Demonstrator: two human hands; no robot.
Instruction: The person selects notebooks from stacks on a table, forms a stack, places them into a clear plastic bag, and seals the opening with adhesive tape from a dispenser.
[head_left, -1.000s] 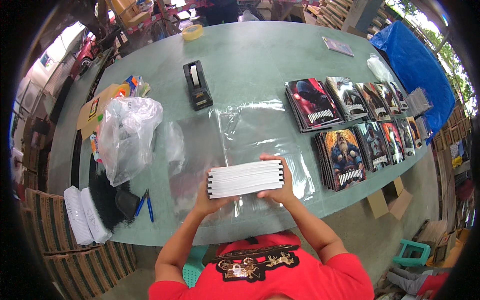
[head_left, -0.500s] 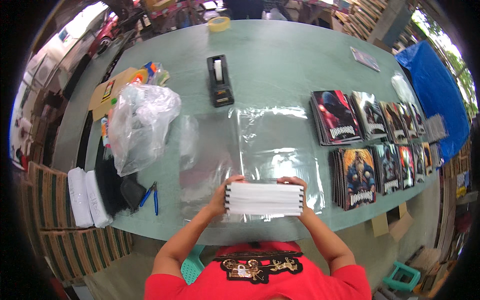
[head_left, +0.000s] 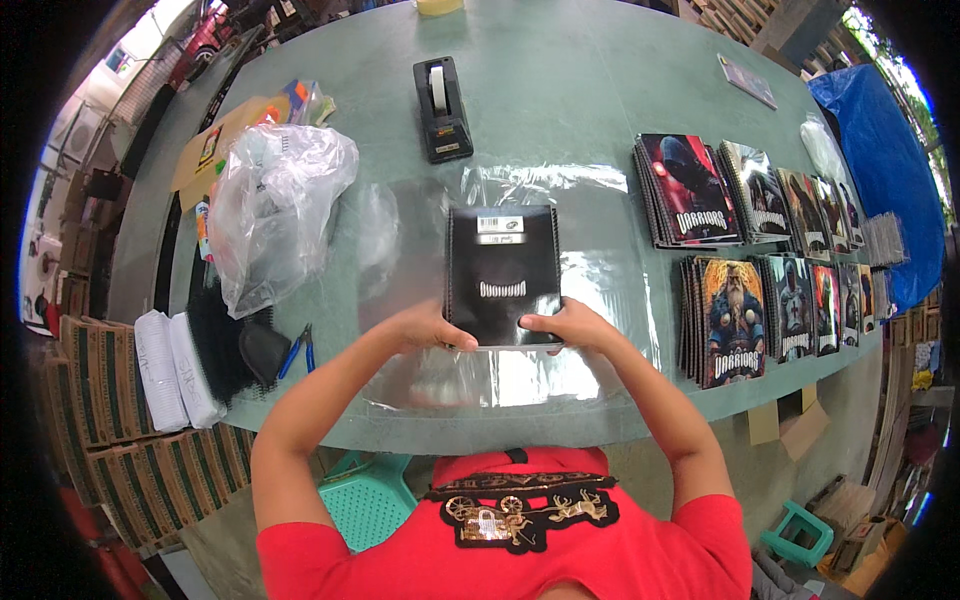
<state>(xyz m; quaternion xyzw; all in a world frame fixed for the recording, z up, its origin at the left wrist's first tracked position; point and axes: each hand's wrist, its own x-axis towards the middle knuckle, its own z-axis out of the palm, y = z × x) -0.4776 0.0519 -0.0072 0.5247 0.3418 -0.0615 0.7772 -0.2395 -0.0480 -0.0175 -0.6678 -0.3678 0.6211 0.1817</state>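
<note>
A stack of spiral-bound notebooks [head_left: 503, 265] lies black back cover up, a white barcode label by its far edge. My left hand [head_left: 430, 328] grips its near left corner, thumb along the near edge. At the near right corner my right hand [head_left: 574, 325] is closed on the stack, thumb on top of the cover. How many notebooks are in it cannot be seen from above. Beneath it a shiny clear plastic sheet [head_left: 605, 230] is spread on the green table [head_left: 560, 90]. Some of the fingers are hidden by the stack.
Beyond the sheet stands a black tape dispenser [head_left: 443, 110]. To the left are a crumpled plastic bag [head_left: 285, 215], blue-handled pliers [head_left: 297, 350], a black brush [head_left: 218, 350] and white rolls [head_left: 180, 370]. Rows of illustrated notebooks [head_left: 732, 320] stand on the right, near a blue tarp [head_left: 880, 150].
The notebook stack was upright on edge with its white page edges showing. Now it lies flat, cover up, farther from me, and both hands have shifted to its near corners.
</note>
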